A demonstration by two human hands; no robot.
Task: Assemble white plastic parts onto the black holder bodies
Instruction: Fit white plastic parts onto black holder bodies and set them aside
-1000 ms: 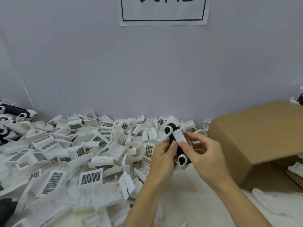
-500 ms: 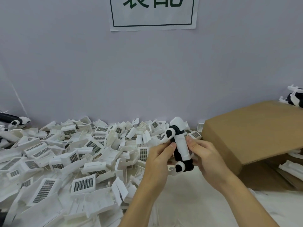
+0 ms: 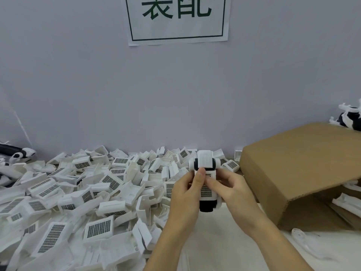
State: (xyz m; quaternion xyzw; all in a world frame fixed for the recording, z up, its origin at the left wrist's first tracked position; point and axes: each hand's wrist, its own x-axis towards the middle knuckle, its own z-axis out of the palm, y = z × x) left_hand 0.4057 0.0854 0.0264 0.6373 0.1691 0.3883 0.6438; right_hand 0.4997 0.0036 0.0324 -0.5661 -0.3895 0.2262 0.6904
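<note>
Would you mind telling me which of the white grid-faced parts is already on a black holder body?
The white part held between the left hand and right hand; it alone sits on a black holder body, while the pile lies loose.

A white paper sign (image 3: pixel 176 20) with dark green characters inside a green frame is hanging on the pale lilac wall (image 3: pixel 97 85) at the far side. A brown cardboard box (image 3: pixel 297 173) is lying tipped on the white counter (image 3: pixel 211 241) at the right, its opening facing the near right.
</note>
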